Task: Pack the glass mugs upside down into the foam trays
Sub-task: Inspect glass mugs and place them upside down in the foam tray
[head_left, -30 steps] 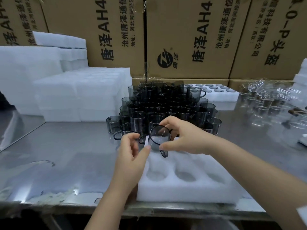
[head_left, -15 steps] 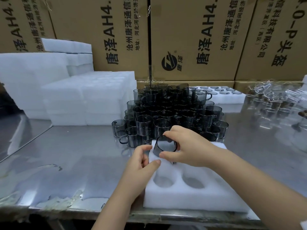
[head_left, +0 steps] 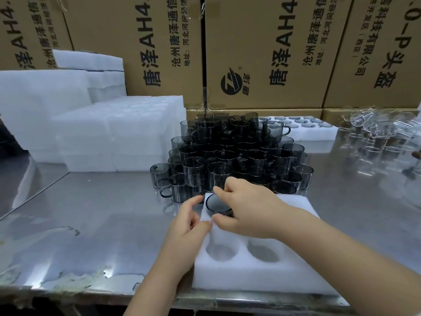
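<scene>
Right hand and left hand, fingers curled.

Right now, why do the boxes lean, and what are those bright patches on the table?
Head view: the wide-angle lens bows the boxes outward; light glares off the table near its front edge; the clear glasses at right blur into their reflections; the mug in the right hand looks sharp.

At the table's front edge before you lies the foam tray, with a mug in its far-left hole. Behind it stands the mug pile. Foam stacks are far left, a filled tray and loose glassware far right, and cartons along the back edge.
</scene>
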